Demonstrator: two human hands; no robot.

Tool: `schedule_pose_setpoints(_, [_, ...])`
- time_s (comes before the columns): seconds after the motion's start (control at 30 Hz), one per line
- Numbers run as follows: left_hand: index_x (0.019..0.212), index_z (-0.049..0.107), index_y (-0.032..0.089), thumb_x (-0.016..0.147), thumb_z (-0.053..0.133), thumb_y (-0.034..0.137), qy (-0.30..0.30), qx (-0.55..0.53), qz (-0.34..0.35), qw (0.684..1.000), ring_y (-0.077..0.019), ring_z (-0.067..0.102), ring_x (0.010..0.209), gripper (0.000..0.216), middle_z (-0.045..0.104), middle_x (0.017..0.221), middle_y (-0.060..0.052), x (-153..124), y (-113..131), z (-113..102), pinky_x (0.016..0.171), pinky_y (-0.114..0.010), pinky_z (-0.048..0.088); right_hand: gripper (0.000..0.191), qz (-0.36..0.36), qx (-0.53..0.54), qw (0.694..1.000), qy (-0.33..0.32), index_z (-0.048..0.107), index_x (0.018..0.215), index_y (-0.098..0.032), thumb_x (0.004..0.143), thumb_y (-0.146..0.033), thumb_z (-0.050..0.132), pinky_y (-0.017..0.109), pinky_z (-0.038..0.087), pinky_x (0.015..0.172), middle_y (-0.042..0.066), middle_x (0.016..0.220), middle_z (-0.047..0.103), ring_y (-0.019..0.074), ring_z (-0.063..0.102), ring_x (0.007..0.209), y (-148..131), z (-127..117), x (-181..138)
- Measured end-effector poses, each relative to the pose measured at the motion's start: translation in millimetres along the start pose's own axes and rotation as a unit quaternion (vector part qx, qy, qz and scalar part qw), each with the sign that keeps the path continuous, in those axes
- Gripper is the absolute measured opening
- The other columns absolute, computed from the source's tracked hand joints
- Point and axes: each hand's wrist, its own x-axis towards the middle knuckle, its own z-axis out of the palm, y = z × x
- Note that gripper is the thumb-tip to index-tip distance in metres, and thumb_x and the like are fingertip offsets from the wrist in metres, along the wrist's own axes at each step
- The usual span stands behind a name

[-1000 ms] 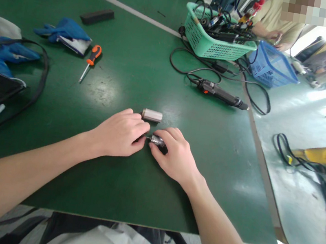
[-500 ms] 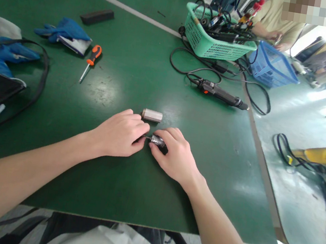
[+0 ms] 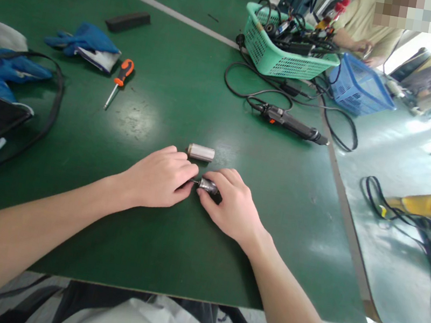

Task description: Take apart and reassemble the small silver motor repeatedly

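Note:
My right hand is closed around a small dark metal cylinder, which lies low over the green table. From the cylinder's left end a thin shaft runs into the pinched fingers of my left hand. Whatever else sits inside the left fingers is hidden. A silver metal sleeve lies on its side just beyond both hands, apart from them.
An orange-handled screwdriver and blue gloves lie left. A corded power screwdriver rests right, before a green basket of cables and a blue basket. A black block lies farther back; another person sits beyond.
Both hands stay practically still on the cylinder and its shaft. No other clear movement shows on the table.

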Motion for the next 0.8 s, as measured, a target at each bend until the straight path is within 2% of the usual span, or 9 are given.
schedule_pose_setpoints(0.57, [0.089,0.069,0.015,0.099,0.053,0.024,0.001,-0.015,0.021,1.000,-0.0215,0.061,0.077,0.021,0.065,0.078,-0.006,0.5,-0.9,-0.1,0.074,-0.036,0.043,0.016,-0.026,-0.006,1.000,-0.006,0.065,0.115,-0.020,0.100,-0.026,0.062,0.041,0.054,0.090,0.009,0.105,0.067,0.0259,0.060,0.100,2.0,-3.2,0.0])
schedule_pose_setpoints(0.7, [0.088,0.069,0.015,0.100,0.057,0.032,-0.002,0.000,0.001,1.000,-0.0220,0.063,0.077,0.024,0.066,0.079,-0.006,1.4,-3.1,-0.1,0.073,-0.036,0.041,0.021,-0.070,-0.019,0.996,-0.047,0.063,0.124,-0.019,0.105,-0.023,0.054,0.041,0.054,0.094,0.011,0.113,0.066,0.0256,0.059,0.105,2.0,-8.6,0.2])
schedule_pose_setpoints(0.8, [0.088,0.068,0.015,0.099,0.064,0.040,-0.009,-0.005,-0.023,1.000,-0.0222,0.064,0.077,0.028,0.067,0.079,-0.005,1.8,-5.2,0.3,0.073,-0.036,0.041,0.028,-0.083,-0.068,0.991,-0.080,0.063,0.129,-0.021,0.106,-0.018,0.047,0.043,0.054,0.095,0.013,0.118,0.063,0.0262,0.057,0.107,-3.8,-13.9,-1.3])
